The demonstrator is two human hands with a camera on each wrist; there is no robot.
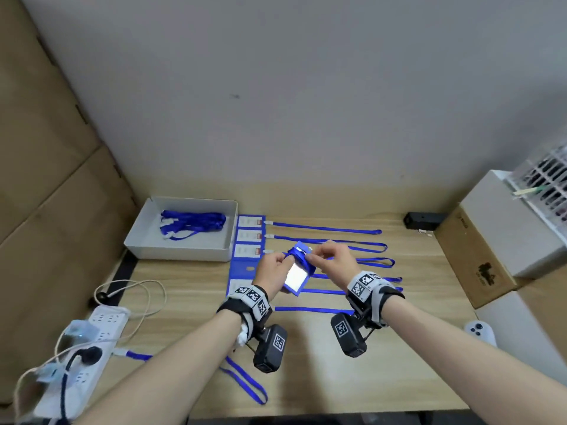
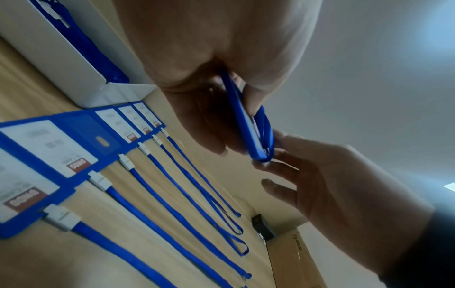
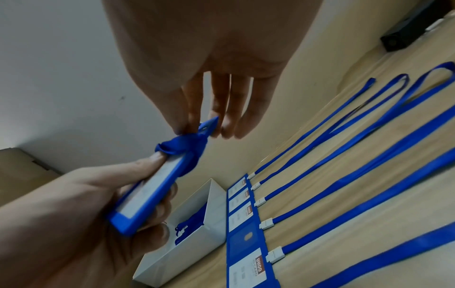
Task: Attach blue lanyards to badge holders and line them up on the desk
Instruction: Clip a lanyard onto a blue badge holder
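Observation:
My left hand point(image 1: 283, 262) grips a blue badge holder point(image 1: 294, 277) by its edges above the desk, clear window facing up. My right hand point(image 1: 311, 256) pinches a bunched blue lanyard point(image 1: 299, 251) at the holder's top end. In the right wrist view the lanyard point(image 3: 182, 148) is wrapped in a knot-like loop at the top of the holder point(image 3: 147, 194). In the left wrist view the holder point(image 2: 246, 124) shows edge-on. Several badges point(image 1: 250, 237) lie in a column on the desk with their lanyards point(image 1: 325, 230) stretched to the right.
A white tray point(image 1: 184, 253) at the back left holds more blue lanyards point(image 1: 193, 225). A loose lanyard point(image 1: 245, 381) lies near the front edge. A power strip point(image 1: 92, 332) with cables sits left. A cardboard box point(image 1: 472, 256) and a small black box point(image 1: 423, 220) stand right.

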